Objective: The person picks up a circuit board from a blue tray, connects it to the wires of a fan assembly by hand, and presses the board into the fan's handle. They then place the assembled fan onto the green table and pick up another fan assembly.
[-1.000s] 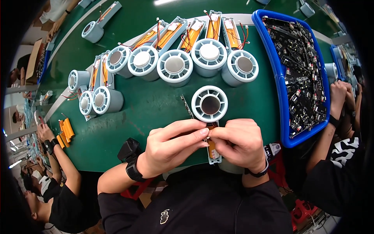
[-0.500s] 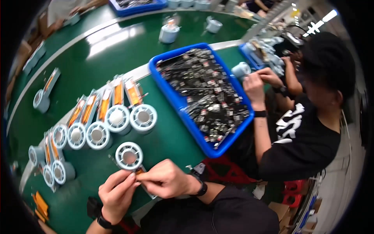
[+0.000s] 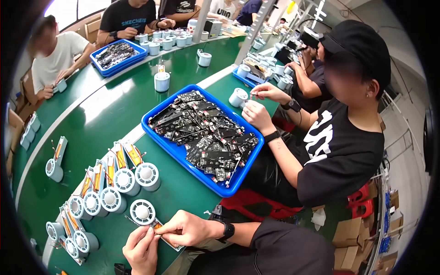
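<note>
A light-blue handheld fan body (image 3: 142, 212) with a round slotted head lies on the green table before me, its open handle toward my hands and an orange strip inside. At that handle, the thumb and fingertips of my left hand (image 3: 141, 250) are pinched together. My right hand (image 3: 189, 229) is closed with its fingertips meeting those of the left. Whatever lies between the fingertips is too small to make out. Just beyond, several similar fan bodies (image 3: 111, 200) stand in a slanting row, orange strips and thin wires showing in their handles.
A blue tray (image 3: 215, 187) heaped with black circuit boards (image 3: 206, 133) stands right of centre. At the right, a co-worker in a black cap (image 3: 316, 142) handles a fan part (image 3: 238, 97). Further fan bodies (image 3: 162, 81) stand across the table. Other people sit along the far side.
My view has tilted up, so the table, tray and hands sit lower in the picture and the far side shows more. My hands stay pinched together at the same fan's handle.
</note>
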Tool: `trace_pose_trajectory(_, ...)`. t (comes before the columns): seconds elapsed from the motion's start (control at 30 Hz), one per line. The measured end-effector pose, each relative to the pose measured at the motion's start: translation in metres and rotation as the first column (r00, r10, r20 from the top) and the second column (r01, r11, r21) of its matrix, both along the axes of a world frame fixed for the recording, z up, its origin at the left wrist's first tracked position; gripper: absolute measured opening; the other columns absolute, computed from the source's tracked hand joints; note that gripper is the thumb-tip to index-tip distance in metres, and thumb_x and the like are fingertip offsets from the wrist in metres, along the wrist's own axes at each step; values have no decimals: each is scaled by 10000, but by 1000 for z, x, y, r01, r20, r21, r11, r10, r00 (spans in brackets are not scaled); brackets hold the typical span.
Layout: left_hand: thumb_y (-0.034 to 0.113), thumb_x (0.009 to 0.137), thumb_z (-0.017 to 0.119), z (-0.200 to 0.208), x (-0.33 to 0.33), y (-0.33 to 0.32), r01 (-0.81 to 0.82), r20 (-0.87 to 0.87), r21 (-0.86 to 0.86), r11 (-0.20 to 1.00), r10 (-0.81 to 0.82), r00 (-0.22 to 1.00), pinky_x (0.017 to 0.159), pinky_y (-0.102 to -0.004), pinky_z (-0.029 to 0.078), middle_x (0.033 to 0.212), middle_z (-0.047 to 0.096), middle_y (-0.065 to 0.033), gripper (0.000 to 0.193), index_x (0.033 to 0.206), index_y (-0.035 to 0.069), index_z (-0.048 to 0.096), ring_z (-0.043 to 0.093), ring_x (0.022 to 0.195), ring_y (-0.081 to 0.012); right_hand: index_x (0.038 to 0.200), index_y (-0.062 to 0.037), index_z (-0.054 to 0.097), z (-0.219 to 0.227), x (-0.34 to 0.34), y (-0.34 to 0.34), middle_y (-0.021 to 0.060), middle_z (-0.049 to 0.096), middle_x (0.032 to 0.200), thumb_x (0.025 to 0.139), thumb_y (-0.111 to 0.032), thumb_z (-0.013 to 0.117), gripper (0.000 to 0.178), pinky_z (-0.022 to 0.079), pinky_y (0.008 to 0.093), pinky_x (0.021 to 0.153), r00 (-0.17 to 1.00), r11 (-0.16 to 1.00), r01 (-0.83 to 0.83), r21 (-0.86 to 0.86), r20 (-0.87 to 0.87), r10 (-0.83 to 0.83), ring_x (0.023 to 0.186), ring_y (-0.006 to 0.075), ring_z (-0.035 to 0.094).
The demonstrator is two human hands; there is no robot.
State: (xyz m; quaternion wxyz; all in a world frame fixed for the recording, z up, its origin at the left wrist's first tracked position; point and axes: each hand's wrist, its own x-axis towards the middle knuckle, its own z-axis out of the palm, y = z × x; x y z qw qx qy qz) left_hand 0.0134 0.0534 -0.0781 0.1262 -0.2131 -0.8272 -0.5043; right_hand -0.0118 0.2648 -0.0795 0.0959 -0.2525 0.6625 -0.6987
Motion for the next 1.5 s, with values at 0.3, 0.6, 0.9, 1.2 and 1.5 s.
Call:
trace_pose_trajectory(0.3,-104,864,767,7,-2,2,-4,-56,-17,1000,3,998,809,-320,613,1110,720,-174,221,1081,-63,760,753,929,-252,1173,55,758,-8,-3,1,84,726,679,942,29,617,271,493,258,517,993,993,-99,-65,61,103,556,87,654)
trace_pose_trajectory(0.6,-5,817,834,21,6,2,-3,-91,-153,988,-11,996,834,-339,618,1159,737,-143,338,1147,-6,761,754,976,-282,1145,35,776,-10,-2,9,78,760,742,928,6,651,252,499,236,544,998,997,-62,37,-6,62,598,52,646)
trace_pose_trajectory(0.9,29,830,815,39,-12,1,-59,-280,-373,926,-52,959,623,-352,533,961,676,-103,354,1160,-2,691,637,745,-262,1109,35,733,32,5,16,-15,638,721,953,-8,704,164,419,218,557,988,950,133,282,42,-151,614,27,523)
trace_pose_trajectory(1.2,37,907,750,62,-21,10,-65,732,487,871,-366,574,592,-334,511,876,641,-105,176,1064,26,671,610,578,-276,1089,9,643,49,-4,25,2,638,736,996,-80,696,140,438,243,579,962,922,-214,322,235,141,641,57,556)
trace_pose_trajectory(1.5,30,846,734,60,-63,12,209,-201,-510,835,-352,914,1033,-469,453,1053,675,-78,229,1068,74,698,627,1148,-284,1026,20,595,82,-24,29,163,672,793,942,-124,731,215,515,416,625,912,573,-100,814,-155,379,666,336,652)
